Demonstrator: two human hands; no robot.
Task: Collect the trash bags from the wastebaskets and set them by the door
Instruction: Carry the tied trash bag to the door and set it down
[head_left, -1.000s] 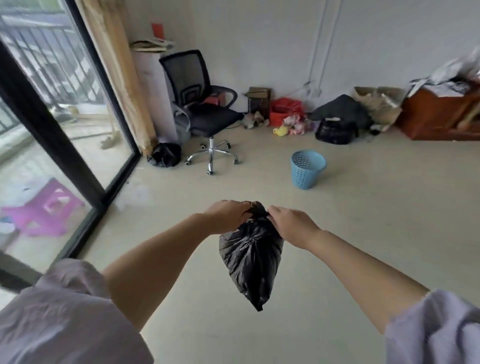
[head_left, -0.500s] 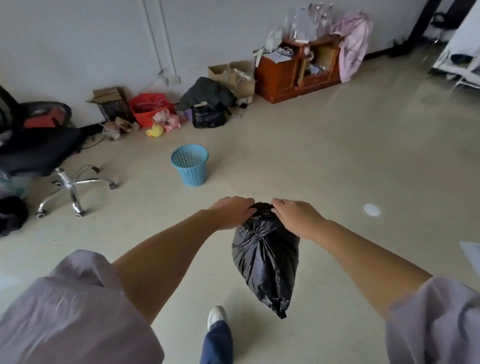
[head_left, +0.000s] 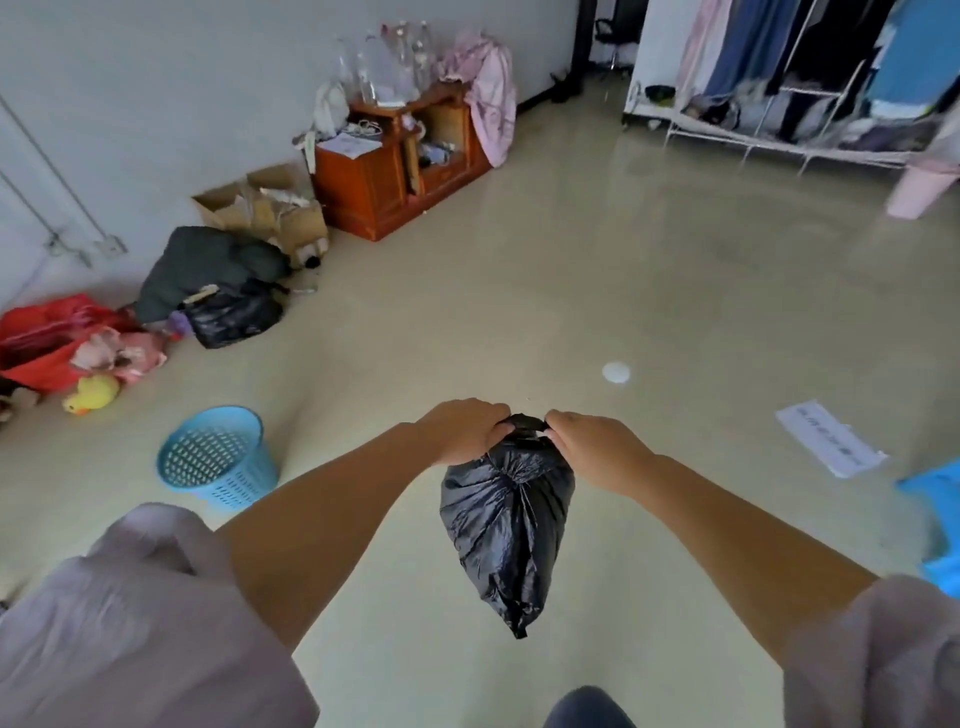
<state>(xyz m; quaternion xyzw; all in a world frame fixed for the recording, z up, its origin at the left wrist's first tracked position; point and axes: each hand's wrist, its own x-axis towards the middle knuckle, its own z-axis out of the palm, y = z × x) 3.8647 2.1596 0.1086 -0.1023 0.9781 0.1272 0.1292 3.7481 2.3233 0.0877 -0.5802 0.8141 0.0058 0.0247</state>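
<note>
A full black trash bag (head_left: 506, 525) hangs in front of me above the floor. My left hand (head_left: 462, 428) and my right hand (head_left: 592, 447) both grip its gathered neck at the top, one on each side. A light blue wastebasket (head_left: 215, 462) stands on the floor to the lower left, apart from the bag, with no liner showing. Another black bag (head_left: 231, 317) lies by the wall among the clutter.
Along the left wall lie a red bag (head_left: 47, 332), a yellow toy duck (head_left: 91, 395), cardboard boxes (head_left: 260, 208) and a wooden cabinet (head_left: 400, 166). A clothes rack (head_left: 810, 78) fills the back right. A paper sheet (head_left: 828, 439) and a blue stool (head_left: 935, 519) sit right.
The view has swung to the right: the office chair and glass door have left the frame, and the clothes rack has come in. Both hands keep their grip on the hanging bag.
</note>
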